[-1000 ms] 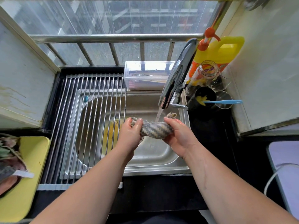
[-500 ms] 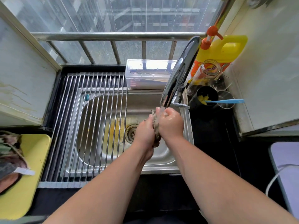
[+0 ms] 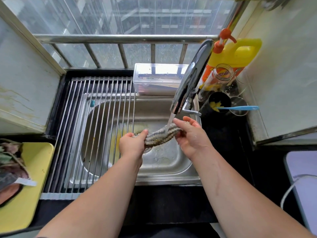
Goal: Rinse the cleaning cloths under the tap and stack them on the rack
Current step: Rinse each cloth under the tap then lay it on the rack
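Under chrome tap [image 3: 190, 78], twisted striped cloth [image 3: 158, 138]

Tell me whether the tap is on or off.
On. Water streams from the tap onto the striped cloth, gripped at its ends by the left hand and right hand over the sink.

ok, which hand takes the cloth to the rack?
Left, probably. The left hand grips the twisted grey striped cloth next to the steel-bar rack; the right hand holds the far end.
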